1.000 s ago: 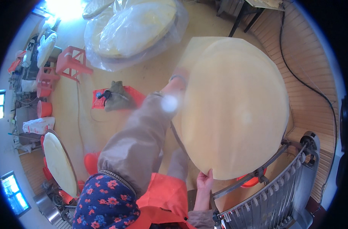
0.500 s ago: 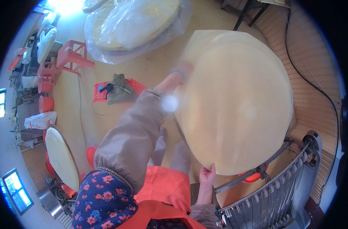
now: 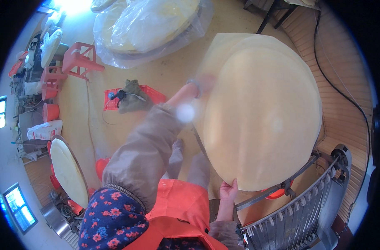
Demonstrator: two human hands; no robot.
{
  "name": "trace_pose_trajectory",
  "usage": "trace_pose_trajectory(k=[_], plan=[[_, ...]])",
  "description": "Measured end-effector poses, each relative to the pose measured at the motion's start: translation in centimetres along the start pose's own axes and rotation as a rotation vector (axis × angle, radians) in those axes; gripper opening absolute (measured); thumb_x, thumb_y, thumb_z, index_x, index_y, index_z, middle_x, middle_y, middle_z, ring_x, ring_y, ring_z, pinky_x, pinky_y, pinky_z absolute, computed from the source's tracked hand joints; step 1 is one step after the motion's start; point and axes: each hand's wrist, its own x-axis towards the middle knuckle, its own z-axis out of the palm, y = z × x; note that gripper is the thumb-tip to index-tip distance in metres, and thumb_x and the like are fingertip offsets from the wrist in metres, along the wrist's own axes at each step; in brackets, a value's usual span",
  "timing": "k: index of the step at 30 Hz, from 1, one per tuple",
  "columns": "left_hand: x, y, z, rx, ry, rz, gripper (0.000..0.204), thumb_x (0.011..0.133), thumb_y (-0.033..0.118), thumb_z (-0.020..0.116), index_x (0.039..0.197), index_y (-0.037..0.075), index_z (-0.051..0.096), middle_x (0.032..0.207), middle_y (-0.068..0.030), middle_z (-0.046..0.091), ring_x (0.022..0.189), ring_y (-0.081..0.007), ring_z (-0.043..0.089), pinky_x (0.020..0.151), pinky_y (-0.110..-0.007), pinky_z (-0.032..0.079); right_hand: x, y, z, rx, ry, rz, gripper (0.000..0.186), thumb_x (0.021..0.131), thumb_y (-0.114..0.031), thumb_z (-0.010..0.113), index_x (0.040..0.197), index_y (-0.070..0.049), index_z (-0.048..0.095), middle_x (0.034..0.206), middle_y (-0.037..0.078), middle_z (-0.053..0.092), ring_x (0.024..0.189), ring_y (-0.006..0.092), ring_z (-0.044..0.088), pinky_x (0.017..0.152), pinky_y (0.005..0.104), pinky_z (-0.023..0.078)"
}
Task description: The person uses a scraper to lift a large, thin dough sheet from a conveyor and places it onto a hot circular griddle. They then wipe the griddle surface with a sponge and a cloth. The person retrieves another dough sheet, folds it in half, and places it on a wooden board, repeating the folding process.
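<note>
A large, round, thin pale-yellow sheet (image 3: 260,121), like a huge flat pancake, lies on top of a wider pale layer (image 3: 225,46) whose rim shows at its far and left sides. My right hand (image 3: 228,190) pinches the sheet's near edge between thumb and fingers. At its left edge is my left hand (image 3: 206,85), with a band round the wrist. Motion blurs those fingers, so their grip cannot be made out. My left arm reaches forward in a brown oversleeve.
A slatted metal machine frame (image 3: 290,212) stands at the near right. Plastic-covered round sheets (image 3: 152,29) lie at the back. On the left are a pink stool (image 3: 79,58) and a disc-shaped stack (image 3: 68,171). A red crate (image 3: 152,93) sits mid-floor; a black cable (image 3: 327,79) runs along the right wall.
The top sheet's far and left edges have shifted nearer and to the right, showing more of the layer beneath. My left hand has moved slightly right and nearer; my right hand keeps its pinch.
</note>
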Motion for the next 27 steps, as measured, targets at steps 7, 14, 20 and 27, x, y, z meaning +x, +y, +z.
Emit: trace_pose_trajectory(k=[7,14,20,27], plan=[[-4.6,-1.4,0.8,-0.445,-0.247,-0.252,0.034,0.085,0.024,0.06,0.113,0.006,0.054,0.094,-0.0032,0.063,0.078,-0.0117,0.062,0.07,-0.03,0.053,-0.1,0.4,0.4,-0.001,0.02,-0.012,0.021,0.087,-0.014,0.059,0.105,-0.003,0.057,0.102,0.009,0.064,0.094,0.0219,0.062,0.081,0.036,0.054],[-5.4,-12.3,3.4,-0.459,-0.432,-0.311,0.036,0.085,0.024,0.06,0.115,0.005,0.055,0.103,-0.0082,0.065,0.089,-0.0155,0.064,0.078,-0.035,0.053,-0.3,0.7,0.6,0.045,0.049,-0.036,0.02,0.09,-0.015,0.056,0.107,-0.005,0.057,0.102,0.008,0.065,0.089,0.0206,0.063,0.078,0.0356,0.054],[-8.1,-12.7,4.3,-0.491,-0.377,0.088,0.037,0.089,0.029,0.055,0.117,0.005,0.054,0.108,-0.0092,0.063,0.094,-0.0184,0.063,0.085,-0.036,0.05,-0.8,0.9,1.1,0.033,0.055,-0.072,0.019,0.089,-0.017,0.057,0.103,-0.005,0.058,0.099,0.008,0.065,0.093,0.0202,0.062,0.081,0.0353,0.052],[-13.2,-7.2,6.1,-0.741,-0.316,-0.207,0.05,0.083,0.028,0.064,0.125,0.007,0.046,0.116,-0.0114,0.056,0.103,-0.023,0.056,0.086,-0.039,0.047,-1.2,1.4,0.6,0.061,0.098,-0.05,0.017,0.089,-0.018,0.058,0.099,-0.004,0.06,0.096,0.007,0.064,0.089,0.0185,0.061,0.081,0.0344,0.052]])
